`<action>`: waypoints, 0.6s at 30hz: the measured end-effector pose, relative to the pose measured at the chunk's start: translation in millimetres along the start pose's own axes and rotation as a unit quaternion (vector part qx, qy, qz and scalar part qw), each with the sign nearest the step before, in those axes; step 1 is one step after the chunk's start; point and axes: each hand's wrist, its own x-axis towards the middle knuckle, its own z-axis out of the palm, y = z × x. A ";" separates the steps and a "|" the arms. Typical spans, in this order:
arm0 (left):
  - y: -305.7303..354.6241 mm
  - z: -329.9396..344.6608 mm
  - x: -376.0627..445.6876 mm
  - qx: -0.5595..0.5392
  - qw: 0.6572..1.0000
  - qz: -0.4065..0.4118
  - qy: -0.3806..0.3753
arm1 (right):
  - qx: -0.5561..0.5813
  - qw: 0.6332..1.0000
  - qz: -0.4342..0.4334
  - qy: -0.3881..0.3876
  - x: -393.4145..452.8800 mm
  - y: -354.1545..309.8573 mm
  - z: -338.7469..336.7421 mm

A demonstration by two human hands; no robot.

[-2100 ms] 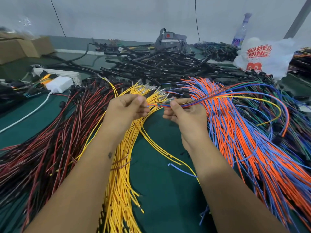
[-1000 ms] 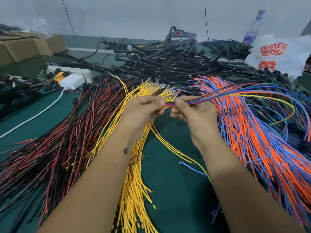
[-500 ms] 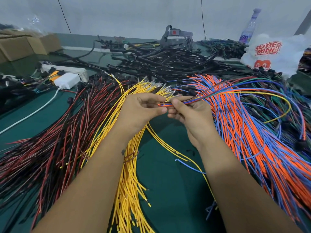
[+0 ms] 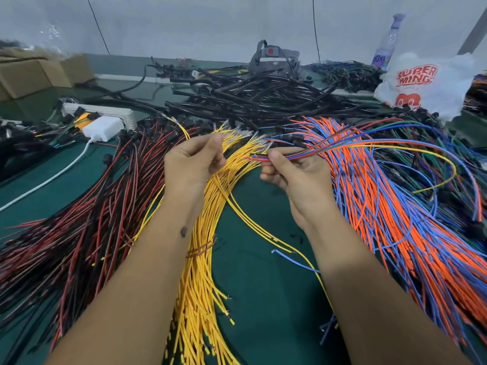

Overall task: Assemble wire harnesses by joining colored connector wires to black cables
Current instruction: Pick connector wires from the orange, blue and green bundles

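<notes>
One plastic bag (image 4: pixel 437 85), seemingly "SUPER MING"

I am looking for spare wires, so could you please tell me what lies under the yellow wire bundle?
The yellow wire bundle lies on the green mat. A loose blue wire lies beside it. Anything beneath the bundle itself is covered.

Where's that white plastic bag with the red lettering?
The white plastic bag sits far right at the back of the table, beside the bottle, behind the orange and blue wires.

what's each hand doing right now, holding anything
Left hand: fingers curled, seems to pinch a yellow wire; not certain.
Right hand: pinches a bundle of mixed coloured wires near their ends.
</notes>
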 end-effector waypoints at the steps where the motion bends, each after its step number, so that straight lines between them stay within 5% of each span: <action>1: -1.6 0.8 -1.2 0.048 0.999 0.010 -0.010 | -0.001 1.000 -0.001 0.001 0.3 0.3 0.3; 4: -4.8 3.4 -5.7 0.164 0.984 0.037 -0.057 | -0.003 1.000 -0.005 0.010 1.0 0.5 -0.3; 9: -3.5 8.0 -9.8 0.084 0.985 -0.037 -0.143 | -0.005 1.000 -0.016 0.007 0.9 1.3 -1.8; 18: -4.1 6.0 -8.2 0.000 0.989 -0.056 -0.139 | 0.008 1.000 -0.005 -0.016 -0.4 1.6 0.6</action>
